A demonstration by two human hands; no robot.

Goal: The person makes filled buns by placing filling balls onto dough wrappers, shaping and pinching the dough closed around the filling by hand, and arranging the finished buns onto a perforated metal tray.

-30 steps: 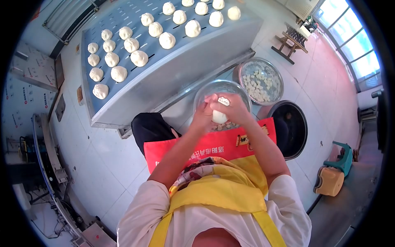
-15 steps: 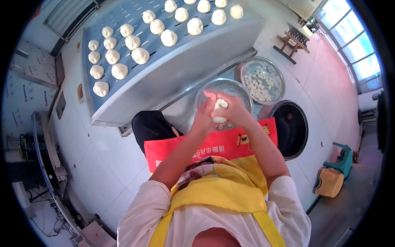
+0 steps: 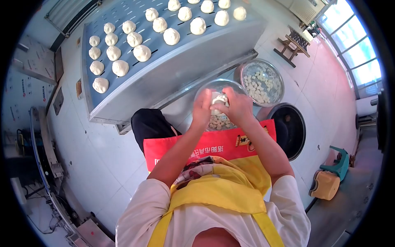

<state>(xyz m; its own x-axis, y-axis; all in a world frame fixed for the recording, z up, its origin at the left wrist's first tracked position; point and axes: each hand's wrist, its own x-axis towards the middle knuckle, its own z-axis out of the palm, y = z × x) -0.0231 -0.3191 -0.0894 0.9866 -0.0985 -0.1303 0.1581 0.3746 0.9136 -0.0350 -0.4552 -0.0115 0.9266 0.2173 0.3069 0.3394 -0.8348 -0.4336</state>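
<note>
A white lump of dough (image 3: 219, 103) is held between my two hands, above a metal bowl (image 3: 202, 88) with small pale pieces in its bottom. My left hand (image 3: 202, 108) lies along the left side of the dough. My right hand (image 3: 236, 107) wraps round the right side, its thumb across the front and its fingers at the top. Pleats show on the upper part of the dough. Several round dough balls (image 3: 142, 53) stand in rows on a slotted metal surface (image 3: 123, 84) at the upper left.
Right of the bowl are a second metal bowl (image 3: 281, 84) with pale pieces and a black basin (image 3: 303, 136). A folding stool (image 3: 293, 46) stands farther back. An orange stool (image 3: 325, 185) and a green one (image 3: 340, 164) are at the right.
My left hand has drawn slightly apart from my right, and more of the pieces in the bowl show below the dough. The dough is tilted differently between my hands.
</note>
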